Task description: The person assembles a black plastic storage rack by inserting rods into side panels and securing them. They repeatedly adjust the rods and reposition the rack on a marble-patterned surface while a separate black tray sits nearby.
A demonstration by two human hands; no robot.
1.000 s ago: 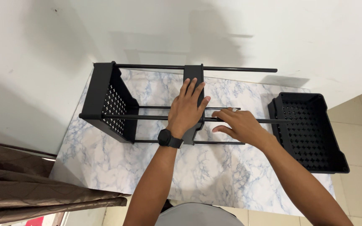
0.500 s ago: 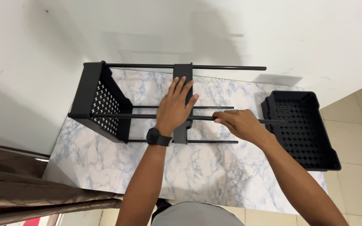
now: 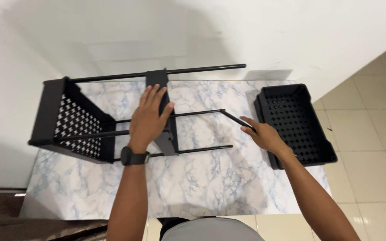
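The left hand (image 3: 148,118) is lying flat on the rack's middle bracket (image 3: 164,111); right-hand fingers (image 3: 249,128) are grasping a loose black rod (image 3: 235,119), angling far-left toward the frame.

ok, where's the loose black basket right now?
In the head view, the loose black basket lies at the right end of the marble table, just beyond the right hand and apart from the rack frame.

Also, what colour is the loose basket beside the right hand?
Black, with perforated holes; the basket shows best in the head view.
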